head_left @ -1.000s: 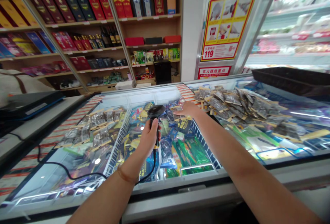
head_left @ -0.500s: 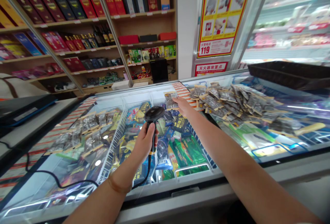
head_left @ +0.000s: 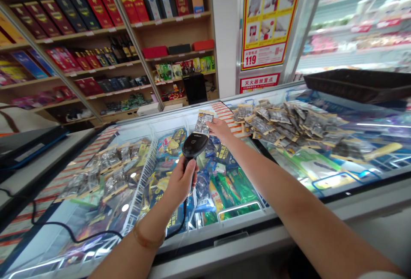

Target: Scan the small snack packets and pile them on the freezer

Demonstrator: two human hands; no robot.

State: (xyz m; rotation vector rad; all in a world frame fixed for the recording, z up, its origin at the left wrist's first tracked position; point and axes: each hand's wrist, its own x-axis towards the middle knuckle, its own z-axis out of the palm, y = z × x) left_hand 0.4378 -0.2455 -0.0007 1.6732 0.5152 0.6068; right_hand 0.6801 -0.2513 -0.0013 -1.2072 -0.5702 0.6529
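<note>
In the head view my left hand (head_left: 183,181) is wrapped round the handle of a black barcode scanner (head_left: 194,144), its head tilted forward over the chest freezer. A black cable runs down from the handle. My right hand (head_left: 221,130) pinches the right edge of a small clear packet (head_left: 203,121) with tan ends and dark contents. The packet is just beyond the scanner head, which seems to overlap its lower part. A heap of similar packets (head_left: 282,122) lies on the freezer lid to the right; more packets (head_left: 111,163) lie on the left.
Under the freezer's glass (head_left: 150,121) are bagged frozen goods (head_left: 224,187) and white wire dividers. A dark tray (head_left: 356,82) stands at the back right. A black device (head_left: 28,142) sits at left. Shelves with boxes (head_left: 93,9) line the back wall.
The packet in my right hand has shifted slightly left and tilted its face up. The scanner head has tipped further toward the packet. The whole view has shifted a little.
</note>
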